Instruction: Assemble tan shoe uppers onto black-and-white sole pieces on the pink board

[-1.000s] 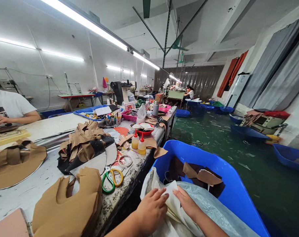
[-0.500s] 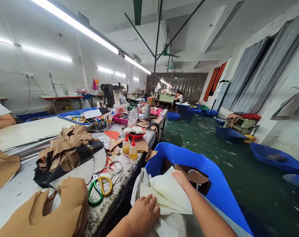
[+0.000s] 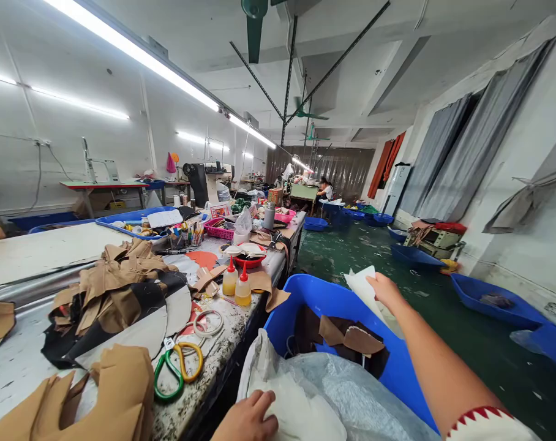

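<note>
My right hand (image 3: 387, 291) is pinched on a white sheet piece (image 3: 366, 293), held up over the right rim of the blue tub (image 3: 342, 294). At the bottom centre, my left hand (image 3: 250, 418) rests with bent fingers at the edge of other white sheet pieces (image 3: 300, 404). These lie in a whitish sack beside the table edge. Clear plastic film (image 3: 346, 383) spreads to their right. Brown and dark cut pieces (image 3: 361, 340) lie inside the tub.
On the table at left are green-and-yellow-handled scissors (image 3: 179, 367), two glue bottles (image 3: 242, 289), tape rings (image 3: 207, 323) and brown piles (image 3: 122, 282). More blue tubs (image 3: 493, 300) stand on the green floor. A person (image 3: 325, 188) sits far back.
My right hand has lifted a white piece up and to the right, away from the stack. My left hand has moved slightly left and down. Plastic film now shows where the piece was.
</note>
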The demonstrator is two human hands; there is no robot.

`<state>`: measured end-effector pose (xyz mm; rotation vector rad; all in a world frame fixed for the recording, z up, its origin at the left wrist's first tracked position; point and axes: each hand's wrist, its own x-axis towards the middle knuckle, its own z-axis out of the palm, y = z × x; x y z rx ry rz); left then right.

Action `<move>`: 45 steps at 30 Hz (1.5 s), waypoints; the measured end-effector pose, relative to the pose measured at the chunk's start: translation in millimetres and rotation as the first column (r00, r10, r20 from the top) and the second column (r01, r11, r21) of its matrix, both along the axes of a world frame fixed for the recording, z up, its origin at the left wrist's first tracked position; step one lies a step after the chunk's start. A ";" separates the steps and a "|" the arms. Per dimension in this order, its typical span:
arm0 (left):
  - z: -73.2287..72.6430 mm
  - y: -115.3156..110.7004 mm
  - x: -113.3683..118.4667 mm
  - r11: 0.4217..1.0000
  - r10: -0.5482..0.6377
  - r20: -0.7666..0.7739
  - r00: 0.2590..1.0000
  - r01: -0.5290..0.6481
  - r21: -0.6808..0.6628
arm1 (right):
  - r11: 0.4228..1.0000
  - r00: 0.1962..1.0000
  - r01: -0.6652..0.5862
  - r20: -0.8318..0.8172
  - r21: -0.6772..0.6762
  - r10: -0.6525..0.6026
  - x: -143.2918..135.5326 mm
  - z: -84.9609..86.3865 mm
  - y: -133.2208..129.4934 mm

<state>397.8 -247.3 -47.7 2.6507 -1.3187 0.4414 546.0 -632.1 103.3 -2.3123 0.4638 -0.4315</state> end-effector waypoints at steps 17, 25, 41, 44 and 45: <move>123.9 23.5 5.1 0.129 -0.456 -0.616 0.642 -0.637 -0.760 | 0.908 0.803 -0.415 0.448 -0.055 0.394 -56.1 76.4 144.4; 130.5 77.7 14.8 0.059 0.027 -0.761 0.648 -0.761 -0.646 | 0.694 0.909 -0.277 0.053 -0.665 0.413 -46.8 44.7 177.6; 49.1 104.9 23.6 -0.003 0.453 -0.768 0.453 -0.861 -0.509 | 0.188 0.339 -0.914 -0.423 -0.360 0.840 -87.3 -89.0 259.8; 29.9 83.8 2.2 0.391 0.517 -0.577 0.632 -0.774 -0.497 | 0.153 0.350 -0.897 -0.457 -0.414 0.818 -95.0 -100.1 244.0; 20.6 76.5 -6.3 0.584 0.506 -0.495 0.706 -0.703 -0.406 | 0.142 0.353 -0.893 -0.470 -0.427 0.809 -96.2 -102.5 236.9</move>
